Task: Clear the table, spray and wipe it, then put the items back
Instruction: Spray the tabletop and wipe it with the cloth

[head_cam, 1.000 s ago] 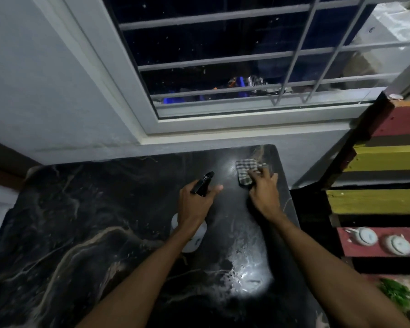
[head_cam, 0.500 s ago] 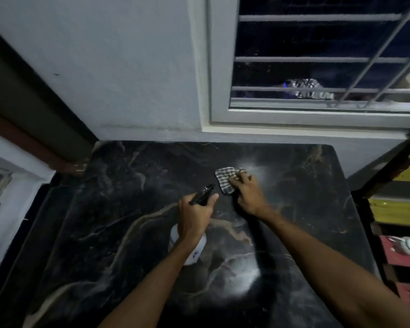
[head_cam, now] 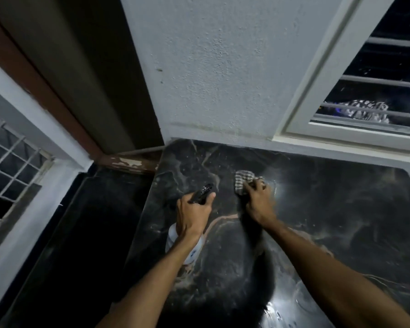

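Cloth [head_cam: 242,181] at centre frame: we are holding it against the table [head_cam: 329,221] with our right hand [head_cam: 259,202], gripping the spray bottle [head_cam: 194,250] in our left hand [head_cam: 193,214].

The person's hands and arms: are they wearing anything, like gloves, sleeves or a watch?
Nothing worn shows. The left hand and right hand are bare, no gloves. The left forearm and right forearm are uncovered down to the picture's bottom edge, so no sleeve is visible. No watch, bracelet or ring shows, though the light is dim.
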